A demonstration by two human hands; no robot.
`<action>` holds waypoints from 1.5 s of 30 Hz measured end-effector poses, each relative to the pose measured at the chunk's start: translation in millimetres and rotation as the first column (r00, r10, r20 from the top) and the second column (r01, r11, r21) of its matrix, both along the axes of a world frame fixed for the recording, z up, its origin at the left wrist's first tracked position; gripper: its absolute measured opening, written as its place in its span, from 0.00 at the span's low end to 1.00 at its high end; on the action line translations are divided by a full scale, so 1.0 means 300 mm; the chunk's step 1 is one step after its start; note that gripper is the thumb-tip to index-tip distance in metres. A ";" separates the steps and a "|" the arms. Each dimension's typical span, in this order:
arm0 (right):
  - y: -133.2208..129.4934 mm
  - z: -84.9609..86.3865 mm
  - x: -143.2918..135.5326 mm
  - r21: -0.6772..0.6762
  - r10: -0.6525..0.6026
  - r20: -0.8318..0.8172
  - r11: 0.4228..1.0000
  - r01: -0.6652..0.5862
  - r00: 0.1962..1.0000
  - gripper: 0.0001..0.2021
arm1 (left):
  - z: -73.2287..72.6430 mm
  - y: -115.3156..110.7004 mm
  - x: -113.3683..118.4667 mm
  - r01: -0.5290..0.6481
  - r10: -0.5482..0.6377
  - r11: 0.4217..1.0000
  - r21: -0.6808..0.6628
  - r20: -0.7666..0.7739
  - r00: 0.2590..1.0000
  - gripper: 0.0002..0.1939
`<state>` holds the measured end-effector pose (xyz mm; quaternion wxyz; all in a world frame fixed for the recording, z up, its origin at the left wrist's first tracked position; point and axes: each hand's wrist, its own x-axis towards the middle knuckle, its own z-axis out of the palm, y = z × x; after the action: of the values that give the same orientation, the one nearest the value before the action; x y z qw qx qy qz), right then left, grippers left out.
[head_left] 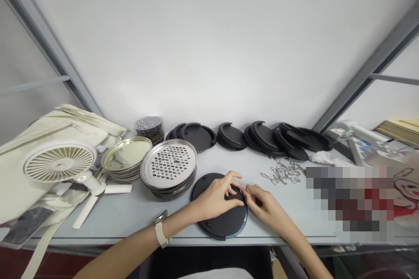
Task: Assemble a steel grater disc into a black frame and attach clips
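Observation:
A round black disc [214,222] lies flat near the table's front edge, with a blue strip along its lower right rim. Over its upper right part rests my left hand [219,194], thumb and forefinger spread apart, with nothing visible between them. My right hand [263,205] is at the disc's right edge, its thumb and forefinger pinched together. A small shiny bit shows at those fingertips, too small to name. Small dark knobs stand on the disc's face. Just beyond my right hand lies a loose pile of wire metal loops [284,171].
Perforated metal discs [170,165] are stacked left of the black disc, beside gold-coloured round plates [126,154]. Black round trays with cut-out rims [198,136] line the back wall. A white fan [60,162] and cream bag [49,135] fill the left; clutter covers the right.

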<state>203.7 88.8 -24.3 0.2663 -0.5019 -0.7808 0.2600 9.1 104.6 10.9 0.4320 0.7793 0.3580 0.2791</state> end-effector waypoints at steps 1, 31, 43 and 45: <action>-0.001 0.003 -0.002 0.005 0.008 0.006 1.000 -0.008 1.000 0.16 | -0.002 0.001 0.000 -0.001 0.001 1.000 0.002 -0.001 1.000 0.27; 0.003 -0.004 0.012 -0.015 0.086 0.025 0.996 -0.085 0.996 0.16 | 0.001 -0.008 0.006 0.042 -0.040 0.999 -0.029 0.074 0.996 0.21; -0.004 0.000 0.002 -0.005 0.052 -0.002 0.999 -0.052 0.999 0.16 | 0.011 -0.008 0.003 0.013 -0.013 1.000 -0.003 0.009 1.000 0.25; -0.004 0.005 0.002 0.003 0.073 -0.001 0.997 -0.073 0.997 0.16 | 0.012 -0.009 0.005 0.008 -0.008 1.000 -0.004 0.007 1.000 0.24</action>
<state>204.4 87.6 -22.9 0.2577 -0.4726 -0.7987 0.2688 10.5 102.0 14.5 0.4359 0.7788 0.3541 0.2794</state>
